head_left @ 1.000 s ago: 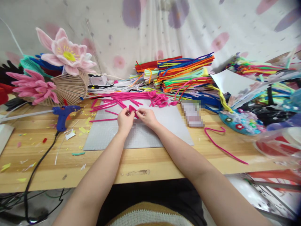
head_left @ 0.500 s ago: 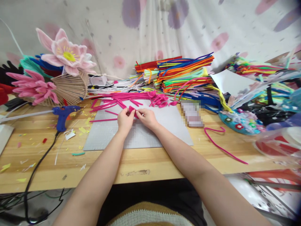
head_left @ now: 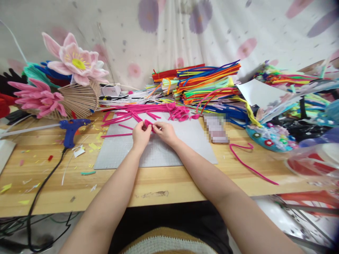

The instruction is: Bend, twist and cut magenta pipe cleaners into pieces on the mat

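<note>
Between my two hands is a small magenta pipe cleaner piece point(head_left: 148, 123), bent into a petal-like shape and partly covered by my fingers. My left hand point(head_left: 141, 134) pinches it from the left, and my right hand point(head_left: 166, 133) pinches its right side. Both hands are just above a grey cutting mat point(head_left: 169, 153). Cut lengths of magenta pipe cleaner point(head_left: 119, 121) lie on the mat beyond and left of my hands. A cluster of magenta looped pieces point(head_left: 178, 112) rests at the mat's back edge.
A blue glue gun point(head_left: 71, 131) lies left with its black cable. Pink fuzzy flowers point(head_left: 75, 61) and a folded fan point(head_left: 81, 98) stand behind it. Bundled coloured pipe cleaners point(head_left: 208, 79) are piled at the back. Right are a phone point(head_left: 215, 128), a loose magenta pipe cleaner point(head_left: 246, 164) and a flower-covered blue piece point(head_left: 272, 137).
My fingers have shifted very slightly around the magenta piece, with both hands staying in the same place. Everything on the table looks unmoved.
</note>
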Tool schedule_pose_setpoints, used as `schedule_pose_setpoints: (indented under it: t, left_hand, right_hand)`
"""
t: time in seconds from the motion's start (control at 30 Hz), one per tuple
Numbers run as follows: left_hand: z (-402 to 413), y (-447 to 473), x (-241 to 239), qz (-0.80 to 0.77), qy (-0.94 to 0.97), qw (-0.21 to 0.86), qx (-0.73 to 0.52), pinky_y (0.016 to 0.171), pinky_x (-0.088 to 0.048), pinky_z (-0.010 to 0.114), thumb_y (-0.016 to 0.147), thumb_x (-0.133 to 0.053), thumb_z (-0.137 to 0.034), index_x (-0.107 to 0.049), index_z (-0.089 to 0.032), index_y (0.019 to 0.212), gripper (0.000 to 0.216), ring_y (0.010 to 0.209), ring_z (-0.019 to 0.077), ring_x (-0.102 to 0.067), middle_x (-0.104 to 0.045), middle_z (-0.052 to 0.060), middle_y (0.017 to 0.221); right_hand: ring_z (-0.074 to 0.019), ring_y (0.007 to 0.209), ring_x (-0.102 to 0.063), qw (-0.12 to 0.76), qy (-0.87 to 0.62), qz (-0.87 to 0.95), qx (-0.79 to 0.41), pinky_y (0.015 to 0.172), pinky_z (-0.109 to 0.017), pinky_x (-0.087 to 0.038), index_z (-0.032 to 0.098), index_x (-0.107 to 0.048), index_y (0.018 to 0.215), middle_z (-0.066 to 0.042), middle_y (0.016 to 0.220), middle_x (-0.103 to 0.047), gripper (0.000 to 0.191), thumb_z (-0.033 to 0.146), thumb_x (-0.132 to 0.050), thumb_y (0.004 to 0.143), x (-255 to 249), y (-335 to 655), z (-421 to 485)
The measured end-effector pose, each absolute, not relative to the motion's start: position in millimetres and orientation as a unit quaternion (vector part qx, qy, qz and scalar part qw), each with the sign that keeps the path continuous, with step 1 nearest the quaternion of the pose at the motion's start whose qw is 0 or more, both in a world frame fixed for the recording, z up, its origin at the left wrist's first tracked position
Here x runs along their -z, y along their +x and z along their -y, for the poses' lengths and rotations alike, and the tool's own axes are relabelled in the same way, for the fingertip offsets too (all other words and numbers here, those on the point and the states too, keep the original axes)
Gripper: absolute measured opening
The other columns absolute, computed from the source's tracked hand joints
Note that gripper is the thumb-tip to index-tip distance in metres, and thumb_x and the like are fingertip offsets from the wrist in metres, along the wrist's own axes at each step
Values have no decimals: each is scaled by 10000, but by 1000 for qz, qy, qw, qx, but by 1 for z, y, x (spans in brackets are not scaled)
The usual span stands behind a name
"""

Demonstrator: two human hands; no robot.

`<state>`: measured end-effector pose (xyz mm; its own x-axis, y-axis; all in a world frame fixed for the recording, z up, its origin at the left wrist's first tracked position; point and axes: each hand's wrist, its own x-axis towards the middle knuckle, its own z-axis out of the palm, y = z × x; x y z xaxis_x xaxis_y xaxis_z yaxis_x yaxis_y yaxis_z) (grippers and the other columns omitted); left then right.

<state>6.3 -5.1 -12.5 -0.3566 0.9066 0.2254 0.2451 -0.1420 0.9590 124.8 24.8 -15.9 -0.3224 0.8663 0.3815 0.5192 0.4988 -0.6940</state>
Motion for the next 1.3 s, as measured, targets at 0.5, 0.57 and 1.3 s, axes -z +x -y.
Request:
schedule_pose_setpoints:
  t: [0.5, 0.57, 1.3]
  left_hand:
    - [2, 5, 12, -543, 481, 359, -587, 469, -437, 202, 626, -654, -331, -592, -164, 722, 203, 530, 89, -488, -543, -26, 605]
    - [1, 4, 8, -530, 447, 397, -602, 456, -447, 209, 598, -685, -371, -588, -153, 709, 262, 491, 78, -467, -519, -36, 564]
    - [9, -5, -14, -437, 335, 665, -505, 324, -219, 136, 545, -781, -334, -537, -134, 568, 316, 369, 7, -284, -346, -76, 426]
  right_hand:
    - [-119, 668, -528, 407, -426, 755, -289, 651, -232, -403, 175, -626, 790, -20, 739, -630, 180, 274, -475, 797, 16, 126, -28]
    - [-115, 690, -535, 405, -387, 752, -346, 653, -226, -410, 171, -626, 817, -20, 775, -633, 205, 310, -476, 804, 16, 129, -31]
    - [-138, 729, -529, 407, -294, 751, -428, 771, -278, -406, 178, -612, 614, -14, 659, -574, 331, 467, -554, 764, -4, 135, -15]
